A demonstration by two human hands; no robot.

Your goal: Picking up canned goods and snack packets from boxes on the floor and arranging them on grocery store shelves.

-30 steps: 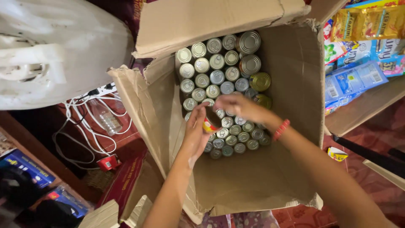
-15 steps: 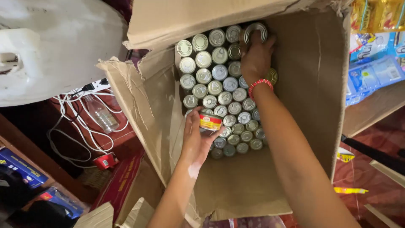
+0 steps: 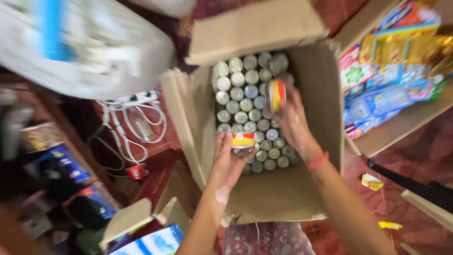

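Forearms are stretched down into an open cardboard box (image 3: 325,123). A small can (image 3: 243,140) with a red and yellow label is gripped by the left hand (image 3: 230,158) just above the nearer rows of packed cans (image 3: 250,101). A second can (image 3: 276,94), tilted on its side, is held by the right hand (image 3: 293,122) over the middle rows; a red band (image 3: 317,160) is worn on that wrist. Beyond the box, at right, colourful packets (image 3: 387,80) are stacked on a shelf (image 3: 401,125). White cables (image 3: 137,123) lie on the floor at left.
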